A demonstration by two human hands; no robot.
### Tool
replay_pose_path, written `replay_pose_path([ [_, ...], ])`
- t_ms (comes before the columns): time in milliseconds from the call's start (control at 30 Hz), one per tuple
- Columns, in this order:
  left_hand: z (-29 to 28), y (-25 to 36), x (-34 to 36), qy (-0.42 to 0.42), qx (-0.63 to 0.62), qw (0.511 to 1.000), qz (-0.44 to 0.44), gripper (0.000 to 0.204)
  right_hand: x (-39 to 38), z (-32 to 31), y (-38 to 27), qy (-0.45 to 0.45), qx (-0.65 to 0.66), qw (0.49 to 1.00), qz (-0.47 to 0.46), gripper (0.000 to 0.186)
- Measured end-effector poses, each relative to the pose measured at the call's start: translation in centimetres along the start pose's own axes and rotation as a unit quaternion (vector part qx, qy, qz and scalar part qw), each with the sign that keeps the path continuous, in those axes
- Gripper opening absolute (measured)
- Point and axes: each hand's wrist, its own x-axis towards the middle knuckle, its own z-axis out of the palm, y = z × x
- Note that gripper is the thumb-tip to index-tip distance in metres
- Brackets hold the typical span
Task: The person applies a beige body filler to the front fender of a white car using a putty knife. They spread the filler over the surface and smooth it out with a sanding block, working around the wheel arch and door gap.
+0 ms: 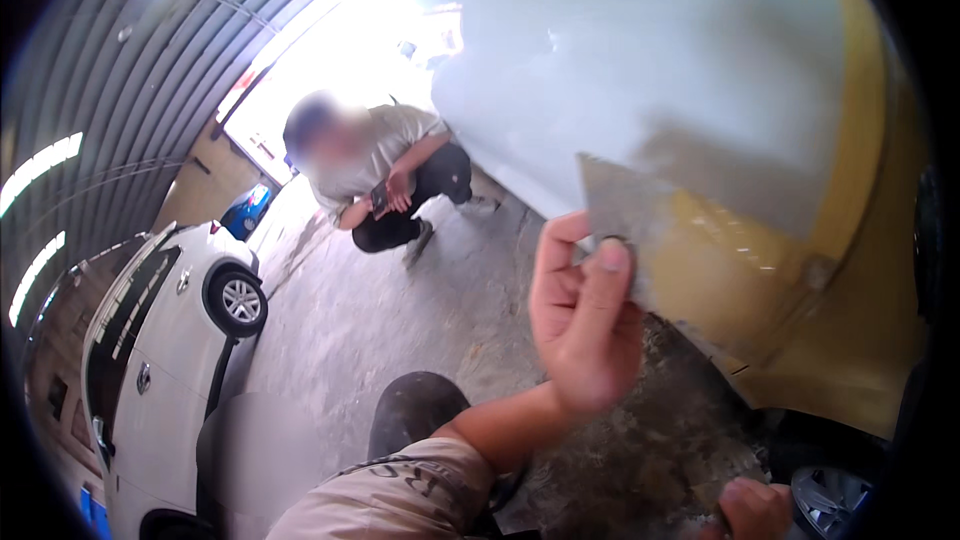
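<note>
My left hand (pixel 585 325) is raised in front of a car body panel, its fingers closed. Between thumb and fingers it pinches a thin, flat, greyish spreader (pixel 625 205) with a pointed upper corner. Behind it, the white car panel (pixel 590 50) carries a dull grey patch (pixel 730 165) and a tan-yellow area along its right and lower edge. The spreader overlaps this panel in view; whether it touches is not clear. My right hand (pixel 755 510) is low at the bottom right, fingers curled and partly cut off by the frame edge; what it holds is hidden.
A person (pixel 385 165) squats on the concrete floor (pixel 480 310) beside the panel, holding a dark phone (pixel 379 198). A white car (pixel 165 370) is parked at left, a blue car (pixel 246 210) farther back. A wheel (pixel 830 500) lies at lower right. My dark-clad knee (pixel 418 405) is below.
</note>
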Motion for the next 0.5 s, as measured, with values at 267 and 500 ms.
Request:
replay_pose_path([
  [267,-3.3,-7.1,-4.1,0.012,-0.129,0.974,-0.185,0.03,-0.7,0.4,-2.9,-0.244,-0.069,0.947,0.195,0.021],
  [500,-7.8,-8.8,-9.6,-0.063,0.007,0.982,-0.18,0.035,1.3,3.4,-9.0,-0.133,-0.169,0.939,0.268,0.031],
])
